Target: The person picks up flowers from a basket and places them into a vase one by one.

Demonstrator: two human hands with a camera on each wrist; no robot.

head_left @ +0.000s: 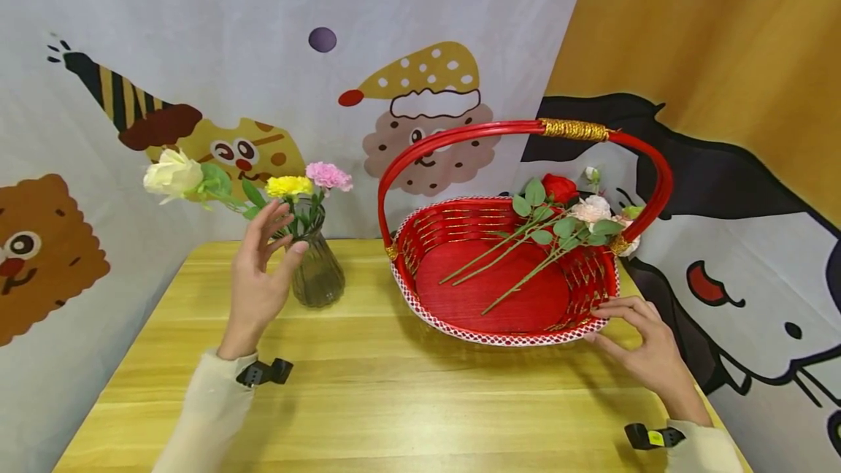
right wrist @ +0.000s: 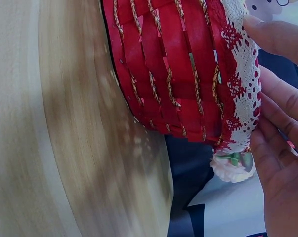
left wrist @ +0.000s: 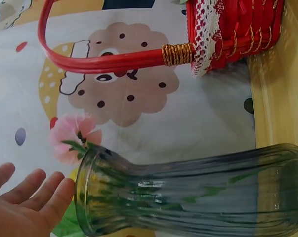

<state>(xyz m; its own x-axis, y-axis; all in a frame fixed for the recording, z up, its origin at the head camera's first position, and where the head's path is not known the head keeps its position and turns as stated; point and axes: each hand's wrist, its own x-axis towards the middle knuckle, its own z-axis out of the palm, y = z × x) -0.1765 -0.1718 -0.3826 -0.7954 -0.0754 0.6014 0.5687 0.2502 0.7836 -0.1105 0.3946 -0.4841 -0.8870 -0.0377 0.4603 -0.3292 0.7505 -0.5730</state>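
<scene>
On the left in the head view, my left hand point(head_left: 259, 276) is raised beside a ribbed glass vase point(head_left: 318, 272), its fingers near the mouth and apart from each other. The vase holds a white rose point(head_left: 174, 175), a yellow carnation point(head_left: 289, 186) and a pink carnation point(head_left: 329, 176). The left wrist view shows the fingertips point(left wrist: 64, 190) by the glass rim, with nothing gripped. My right hand point(head_left: 647, 349) holds the lace-trimmed rim of a red woven basket point(right wrist: 163, 64), thumb outside and fingers over the edge. A red rose point(head_left: 558, 188) and pale pink roses point(head_left: 591, 209) lie across the basket's right side.
The basket's tall red handle point(head_left: 460, 136), wrapped in gold cord at its top, arches over the opening. Both vase and basket stand on a wooden table point(head_left: 407, 407). Behind them hangs a cartoon-printed curtain point(head_left: 263, 57).
</scene>
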